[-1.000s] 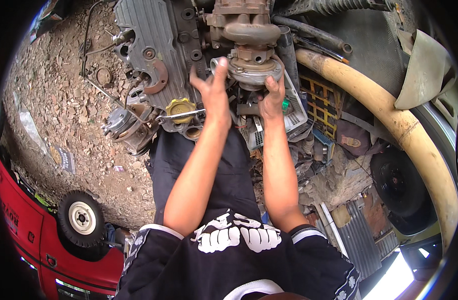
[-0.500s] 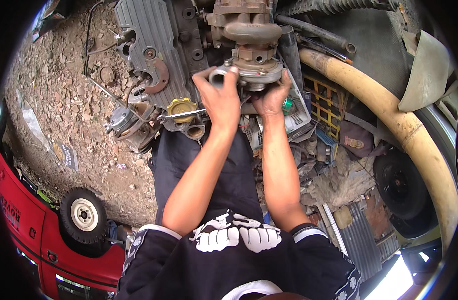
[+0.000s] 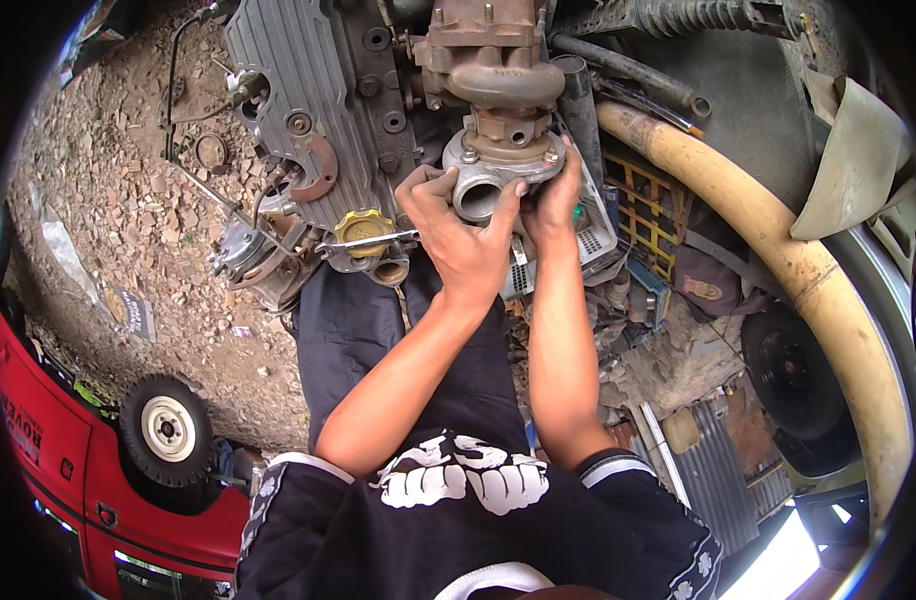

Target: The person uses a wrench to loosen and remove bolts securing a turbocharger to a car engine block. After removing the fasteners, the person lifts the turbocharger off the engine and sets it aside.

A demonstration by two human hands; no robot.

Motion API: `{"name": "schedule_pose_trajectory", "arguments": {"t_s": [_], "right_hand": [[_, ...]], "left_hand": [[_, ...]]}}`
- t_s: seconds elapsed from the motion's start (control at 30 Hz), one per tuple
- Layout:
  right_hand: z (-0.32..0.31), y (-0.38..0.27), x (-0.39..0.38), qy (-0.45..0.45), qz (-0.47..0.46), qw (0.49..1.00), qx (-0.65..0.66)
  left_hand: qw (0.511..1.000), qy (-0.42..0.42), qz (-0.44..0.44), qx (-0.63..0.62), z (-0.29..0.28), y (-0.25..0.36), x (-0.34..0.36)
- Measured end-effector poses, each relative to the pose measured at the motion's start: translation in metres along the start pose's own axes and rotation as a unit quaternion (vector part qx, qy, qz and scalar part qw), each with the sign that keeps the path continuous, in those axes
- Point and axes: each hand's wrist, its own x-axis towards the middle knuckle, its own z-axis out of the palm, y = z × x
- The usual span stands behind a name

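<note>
At the far lower left is a red vehicle (image 3: 158,525), its black tyre on a cream wheel rim (image 3: 167,428) showing beside it. Above that spreads stony, rubble-strewn ground (image 3: 108,190), with a scrap of clear plastic (image 3: 66,262) on it. Further right, a grey cylindrical metal unit (image 3: 240,248) sits against the near end of the engine, beside a long ribbed valve cover (image 3: 293,95). A yellow scalloped filler cap (image 3: 368,222) stands at the cover's near end, and a slim silver wrench (image 3: 378,239) lies across it.

In the upper middle is the turbocharger, with its rusty brown turbine housing (image 3: 503,85) above and its grey compressor housing (image 3: 503,168) below, nearer the person. The left hand (image 3: 465,245) is closed on the compressor housing, fingers on the left of its round outlet (image 3: 478,203) and thumb at the right; the open mouth of the outlet faces the person. The right hand (image 3: 551,205) grips the housing's right edge, its fingers partly hidden behind the metal.

Just beyond the right hand is a light grey perforated crate (image 3: 600,232), then a yellow lattice panel (image 3: 643,215). A thick bamboo pole (image 3: 738,190) curves down the right side, and a dark tyre (image 3: 793,365) stands left of its lower part.
</note>
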Motion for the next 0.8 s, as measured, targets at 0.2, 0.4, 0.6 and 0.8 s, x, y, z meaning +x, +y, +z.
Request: {"name": "schedule_pose_trajectory", "arguments": {"t_s": [0.2,0.4,0.6,0.8], "right_hand": [[-0.006,-0.038,-0.032,-0.007,-0.257,0.906,-0.335],[0.036,-0.085,-0.048,0.048,-0.158,0.828,-0.536],[0.022,-0.099,-0.030,-0.056,-0.126,0.849,-0.510],[0.022,-0.104,-0.030,-0.085,-0.061,0.904,-0.415]], "left_hand": [[0.983,-0.153,-0.030,-0.097,-0.026,-0.021,0.036],[0.960,-0.216,-0.148,-0.096,-0.033,-0.017,0.065],[0.910,-0.305,-0.270,-0.073,-0.037,-0.008,0.094],[0.898,-0.306,-0.312,-0.050,-0.033,0.000,0.097]]}}
